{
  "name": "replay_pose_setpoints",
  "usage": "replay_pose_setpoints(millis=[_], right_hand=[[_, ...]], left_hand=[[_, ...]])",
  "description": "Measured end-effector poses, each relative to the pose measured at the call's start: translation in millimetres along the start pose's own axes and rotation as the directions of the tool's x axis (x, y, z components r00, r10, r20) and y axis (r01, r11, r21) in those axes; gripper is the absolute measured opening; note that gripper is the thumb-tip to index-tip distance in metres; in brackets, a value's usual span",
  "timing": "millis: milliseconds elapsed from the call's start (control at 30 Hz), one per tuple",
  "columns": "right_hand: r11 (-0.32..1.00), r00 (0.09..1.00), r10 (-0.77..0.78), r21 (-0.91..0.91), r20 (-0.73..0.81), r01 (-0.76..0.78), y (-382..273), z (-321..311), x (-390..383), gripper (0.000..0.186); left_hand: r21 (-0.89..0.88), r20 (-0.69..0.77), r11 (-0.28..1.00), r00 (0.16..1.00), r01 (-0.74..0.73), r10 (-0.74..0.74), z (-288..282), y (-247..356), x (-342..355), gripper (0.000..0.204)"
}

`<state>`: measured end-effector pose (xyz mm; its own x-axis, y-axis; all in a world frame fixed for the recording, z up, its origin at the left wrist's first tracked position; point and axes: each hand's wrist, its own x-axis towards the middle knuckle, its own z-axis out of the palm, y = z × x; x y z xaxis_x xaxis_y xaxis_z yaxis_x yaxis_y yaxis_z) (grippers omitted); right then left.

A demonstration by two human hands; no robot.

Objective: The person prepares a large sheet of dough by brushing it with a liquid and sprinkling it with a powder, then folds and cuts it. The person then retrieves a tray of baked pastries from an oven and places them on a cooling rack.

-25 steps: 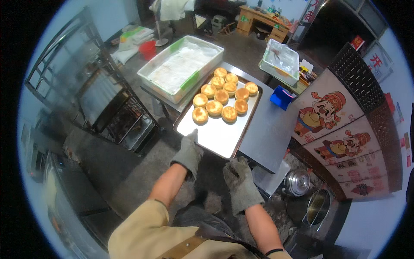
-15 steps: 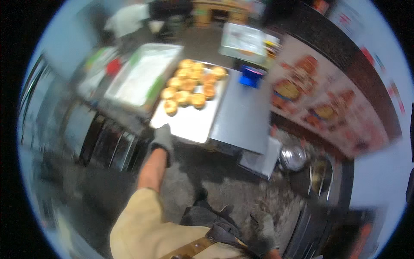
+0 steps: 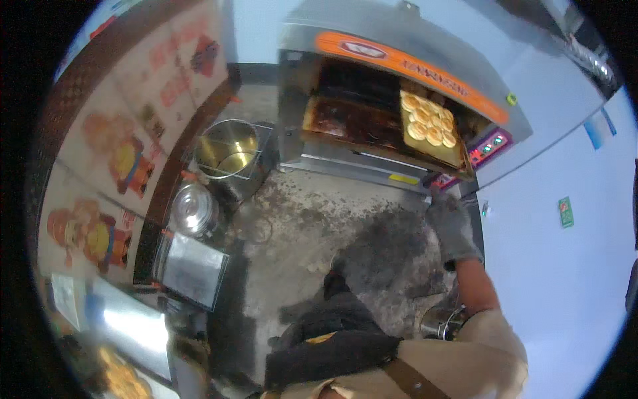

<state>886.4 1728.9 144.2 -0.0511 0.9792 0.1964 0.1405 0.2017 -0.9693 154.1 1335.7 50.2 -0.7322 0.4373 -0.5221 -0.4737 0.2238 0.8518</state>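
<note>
My right hand (image 3: pixel 453 229), in a grey work glove, reaches toward the lower right corner of an oven (image 3: pixel 372 169). Its fingers look stretched out, somewhat blurred, and nothing shows in them. Just above it a baking tray (image 3: pixel 435 151) juts at an angle from the oven's mouth. Round golden-topped pastries (image 3: pixel 425 120) sit close together on the tray's far part; its near part is bare. The lowered oven door (image 3: pixel 352 123) is stained dark brown. A control panel (image 3: pixel 490 147) with small lights stands right of the tray. My left hand is out of view.
At left stand a deep metal pot (image 3: pixel 227 149), a round silver lidded vessel (image 3: pixel 194 207) and a flat pale panel (image 3: pixel 193 269). Another batch of golden pastries (image 3: pixel 123 376) lies at the lower left, beside a shiny metal worktop (image 3: pixel 136 326). A white wall (image 3: pixel 551 279) bounds the right.
My view has swung from the worktop with the pastry tray round to the oven. My left hand, earlier at that tray, has left view; my right hand has risen toward the oven.
</note>
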Motion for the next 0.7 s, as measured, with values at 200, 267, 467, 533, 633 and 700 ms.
replay_pose_setpoints(millis=[200,267,467,533,633,700], right_hand=[[-0.012,0.961,-0.122,-0.968,0.249,0.249,14.0,-96.4,211.5,0.041],[-0.187,0.956,0.047,-0.938,0.288,0.292,12.4,-101.0,255.7,0.040],[-0.119,0.908,0.361,-0.955,0.213,0.271,1.5,-98.7,340.6,0.038],[-0.177,0.862,0.418,-0.905,0.288,0.388,-8.8,-96.7,347.4,0.034],[-0.176,0.792,0.477,-0.842,0.380,0.510,-34.1,-88.3,355.4,0.027],[-0.200,0.735,0.597,-0.827,0.322,0.525,-56.7,-77.8,363.0,0.026]], left_hand=[[0.488,0.345,0.871,0.927,-0.044,-0.146,204.6,-69.1,29.9,0.035],[0.474,0.459,0.873,0.878,-0.115,-0.133,273.7,-75.7,36.0,0.030],[0.336,0.643,0.935,0.753,-0.116,-0.138,499.3,-77.7,64.4,0.036],[0.431,0.737,0.798,0.675,-0.421,-0.042,542.7,-70.9,50.4,0.049],[0.405,0.711,0.901,0.672,-0.155,-0.205,610.5,-62.5,21.5,0.066],[0.390,0.790,0.918,0.536,-0.066,-0.297,658.6,-53.1,5.2,0.071]])
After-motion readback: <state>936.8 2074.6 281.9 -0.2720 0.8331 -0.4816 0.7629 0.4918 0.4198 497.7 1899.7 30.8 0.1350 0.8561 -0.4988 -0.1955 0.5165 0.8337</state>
